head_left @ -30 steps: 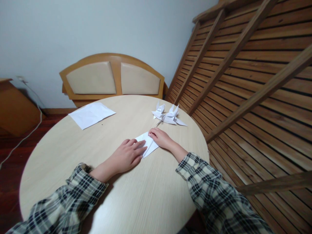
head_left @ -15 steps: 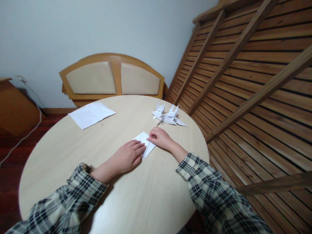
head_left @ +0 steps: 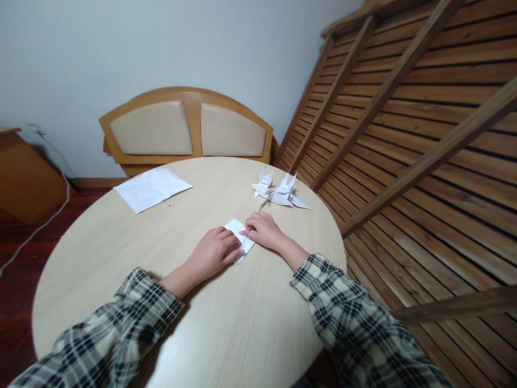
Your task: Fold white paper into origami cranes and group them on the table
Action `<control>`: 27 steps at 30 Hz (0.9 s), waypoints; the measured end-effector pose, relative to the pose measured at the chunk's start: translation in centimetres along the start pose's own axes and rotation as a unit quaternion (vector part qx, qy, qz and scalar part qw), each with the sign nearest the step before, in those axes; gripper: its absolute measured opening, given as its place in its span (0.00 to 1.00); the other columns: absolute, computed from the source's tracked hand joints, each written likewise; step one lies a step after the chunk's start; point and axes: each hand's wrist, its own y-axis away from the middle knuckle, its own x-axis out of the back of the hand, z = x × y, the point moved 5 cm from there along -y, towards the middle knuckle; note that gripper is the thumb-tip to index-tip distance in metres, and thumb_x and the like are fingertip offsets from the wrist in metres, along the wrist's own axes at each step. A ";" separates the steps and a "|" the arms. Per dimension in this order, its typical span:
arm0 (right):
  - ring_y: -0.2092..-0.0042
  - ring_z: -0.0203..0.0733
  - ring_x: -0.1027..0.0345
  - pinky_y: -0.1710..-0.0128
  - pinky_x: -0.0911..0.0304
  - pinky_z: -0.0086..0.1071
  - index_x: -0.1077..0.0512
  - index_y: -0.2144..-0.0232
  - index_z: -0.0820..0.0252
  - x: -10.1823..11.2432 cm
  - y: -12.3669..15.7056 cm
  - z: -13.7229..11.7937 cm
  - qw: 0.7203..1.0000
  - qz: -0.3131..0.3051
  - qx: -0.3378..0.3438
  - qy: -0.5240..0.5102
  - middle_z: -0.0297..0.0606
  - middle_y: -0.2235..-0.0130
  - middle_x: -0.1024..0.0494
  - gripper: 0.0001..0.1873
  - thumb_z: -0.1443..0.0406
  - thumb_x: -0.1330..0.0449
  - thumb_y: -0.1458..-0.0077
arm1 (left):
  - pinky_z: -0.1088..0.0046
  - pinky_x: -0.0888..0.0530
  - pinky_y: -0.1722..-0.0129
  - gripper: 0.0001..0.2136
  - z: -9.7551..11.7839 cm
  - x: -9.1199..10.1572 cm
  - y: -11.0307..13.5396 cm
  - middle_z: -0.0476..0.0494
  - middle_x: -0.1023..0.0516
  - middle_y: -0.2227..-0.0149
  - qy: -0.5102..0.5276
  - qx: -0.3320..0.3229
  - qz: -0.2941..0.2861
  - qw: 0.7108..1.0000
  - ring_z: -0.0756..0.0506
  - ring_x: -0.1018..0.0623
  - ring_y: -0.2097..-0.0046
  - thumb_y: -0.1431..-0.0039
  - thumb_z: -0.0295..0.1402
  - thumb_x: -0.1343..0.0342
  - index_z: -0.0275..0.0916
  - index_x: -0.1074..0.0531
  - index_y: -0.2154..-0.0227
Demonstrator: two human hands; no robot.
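Observation:
A small white folded paper (head_left: pixel 247 245) lies on the round table between my hands. My left hand (head_left: pixel 216 249) covers its left side, fingers curled over and the thumb near a crease by the lower corner. At the upper right side, my right hand (head_left: pixel 263 231) is closed with its thumb and fingertips on the fold. The fingers hide part of the paper's outline. Beyond my right hand stand several white origami cranes (head_left: pixel 283 193) grouped together.
A flat white sheet of paper (head_left: pixel 152 189) lies at the table's far left. The pale round table (head_left: pixel 121 237) has a wooden headboard (head_left: pixel 196 126) behind it. A slatted wooden panel (head_left: pixel 404 161) leans along the right side. A white cable (head_left: pixel 42 223) runs down at the left.
My left fingers, flatter before, are now curled, with the thumb drawn onto the paper. The paper looks narrower, its left side turned in or covered. My right hand has barely shifted.

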 end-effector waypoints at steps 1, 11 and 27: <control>0.54 0.46 0.37 0.54 0.48 0.37 0.25 0.70 0.58 0.0 0.0 -0.1 1.000 0.000 0.001 0.003 0.39 0.61 0.27 0.12 0.56 0.35 0.40 | 0.58 0.28 0.55 0.13 0.0 0.0 -0.1 0.40 0.20 0.62 0.000 0.002 0.001 1.000 0.38 0.26 0.57 0.31 0.42 0.48 0.38 0.24 0.61; 0.53 0.47 0.38 0.53 0.49 0.38 0.26 0.69 0.57 -0.2 0.0 -0.1 1.000 -0.003 -0.006 0.015 0.40 0.60 0.27 0.12 0.55 0.37 0.39 | 0.56 0.27 0.55 0.12 -0.5 -0.3 0.0 0.38 0.23 0.58 0.009 0.008 0.014 1.000 0.36 0.26 0.55 0.35 0.42 0.42 0.38 0.26 0.60; 0.52 0.47 0.37 0.53 0.48 0.37 0.25 0.68 0.56 0.0 0.1 -0.3 1.000 -0.012 -0.018 0.023 0.39 0.59 0.26 0.13 0.54 0.38 0.38 | 0.51 0.28 0.45 0.20 -1.5 -0.6 0.7 0.34 0.25 0.46 0.102 -0.006 -0.001 0.995 0.34 0.25 0.46 0.39 0.49 0.40 0.39 0.29 0.53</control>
